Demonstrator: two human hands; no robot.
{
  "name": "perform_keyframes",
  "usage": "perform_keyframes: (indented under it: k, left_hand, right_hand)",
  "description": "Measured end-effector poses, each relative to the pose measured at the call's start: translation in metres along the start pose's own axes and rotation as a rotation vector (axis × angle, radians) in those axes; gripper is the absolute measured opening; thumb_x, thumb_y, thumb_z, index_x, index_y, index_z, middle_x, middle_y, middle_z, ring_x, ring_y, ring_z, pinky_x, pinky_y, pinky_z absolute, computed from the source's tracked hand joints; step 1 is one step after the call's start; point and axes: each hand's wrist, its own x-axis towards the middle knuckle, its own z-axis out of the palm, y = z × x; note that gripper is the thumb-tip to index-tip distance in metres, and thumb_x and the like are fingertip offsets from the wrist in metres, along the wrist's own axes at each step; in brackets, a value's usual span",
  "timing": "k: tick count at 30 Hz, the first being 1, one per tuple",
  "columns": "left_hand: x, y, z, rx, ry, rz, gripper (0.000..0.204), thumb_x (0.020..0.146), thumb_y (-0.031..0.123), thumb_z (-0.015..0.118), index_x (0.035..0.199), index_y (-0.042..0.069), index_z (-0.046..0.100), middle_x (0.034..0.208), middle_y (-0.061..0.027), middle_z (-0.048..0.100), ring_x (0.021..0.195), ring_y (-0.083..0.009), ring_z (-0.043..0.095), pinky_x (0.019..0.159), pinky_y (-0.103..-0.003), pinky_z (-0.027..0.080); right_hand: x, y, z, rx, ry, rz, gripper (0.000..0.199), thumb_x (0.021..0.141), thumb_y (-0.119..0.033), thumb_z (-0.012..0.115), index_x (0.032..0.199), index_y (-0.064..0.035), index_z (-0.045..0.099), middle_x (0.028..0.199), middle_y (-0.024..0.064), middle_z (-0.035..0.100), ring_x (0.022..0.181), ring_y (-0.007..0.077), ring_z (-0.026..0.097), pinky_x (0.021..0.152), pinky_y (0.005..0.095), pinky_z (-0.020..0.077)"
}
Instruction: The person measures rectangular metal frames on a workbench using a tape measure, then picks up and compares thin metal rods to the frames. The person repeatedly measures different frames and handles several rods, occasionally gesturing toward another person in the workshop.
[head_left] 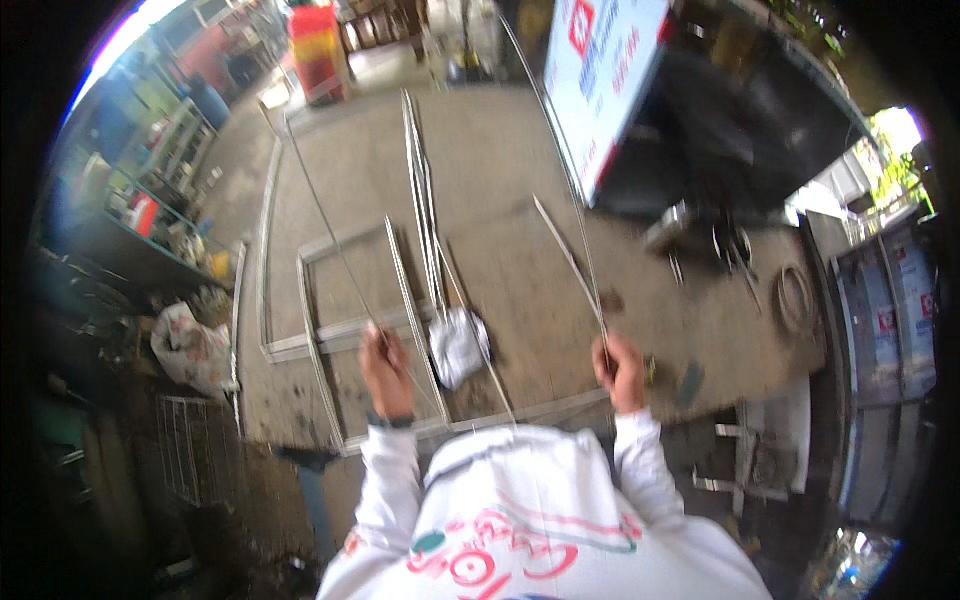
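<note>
My left hand is closed round a long thin metal rod, which slants up and left over a metal frame. Closed as well, my right hand grips another long thin rod that reaches toward the far side of the worktable. A shorter bar slants toward the same hand; whether the fingers hold it too, I cannot tell. Between my hands rests a crumpled white cloth. Several slim metal bars run away from it up the table.
At the far right stands a large dark box-like panel piece with a printed film-covered side. A wire coil lies at the right edge. To the left are a white sack and cluttered shelves. A red and yellow container stands beyond the table.
</note>
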Motion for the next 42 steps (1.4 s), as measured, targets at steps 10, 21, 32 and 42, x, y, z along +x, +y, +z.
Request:
perform_keyframes:
  k: [10, 21, 32, 42]
  left_hand:
    - [0.015, 0.054, 0.013, 0.154, -0.027, -0.176, 0.018, 0.101, 0.023, 0.056, 0.092, 0.007, 0.059, 0.066, 0.0048, 0.045, 0.050, -0.0038, 0.031, 0.043, -0.022, 0.022]
    - [0.014, 0.085, 0.017, -0.016, -0.182, -0.258, 0.017, 0.103, 0.017, 0.052, 0.098, 0.001, 0.057, 0.070, 0.0028, 0.044, 0.053, -0.0046, 0.032, 0.044, -0.021, 0.025]
    - [0.010, 0.085, 0.016, -0.066, -0.187, -0.274, 0.017, 0.103, 0.016, 0.051, 0.100, 0.000, 0.056, 0.072, 0.0019, 0.043, 0.054, -0.0043, 0.031, 0.044, -0.021, 0.025]
    - [0.002, 0.099, 0.017, -0.130, -0.269, -0.288, 0.019, 0.104, 0.018, 0.050, 0.103, 0.000, 0.055, 0.075, 0.0014, 0.045, 0.055, -0.0034, 0.031, 0.044, -0.019, 0.026]
  right_hand:
    - [-0.025, -0.094, 0.006, 0.044, -0.456, -0.007, 0.032, 0.100, -0.027, 0.056, 0.104, 0.0035, 0.063, 0.073, 0.0116, 0.069, 0.053, 0.0114, 0.059, 0.046, 0.0234, 0.0447]
    - [-0.030, -0.101, 0.006, 0.111, -0.471, -0.051, 0.028, 0.101, -0.026, 0.055, 0.105, 0.0002, 0.064, 0.074, 0.0088, 0.069, 0.059, 0.0102, 0.061, 0.052, 0.0220, 0.0473]
    - [-0.027, -0.097, 0.003, 0.125, -0.464, -0.085, 0.030, 0.102, -0.028, 0.055, 0.107, -0.0001, 0.064, 0.073, 0.0086, 0.069, 0.057, 0.0087, 0.060, 0.052, 0.0208, 0.0473]
    - [-0.026, -0.093, 0.001, 0.091, -0.425, -0.081, 0.036, 0.101, -0.031, 0.055, 0.106, 0.0039, 0.062, 0.070, 0.0093, 0.066, 0.058, 0.0113, 0.062, 0.047, 0.0230, 0.0462]
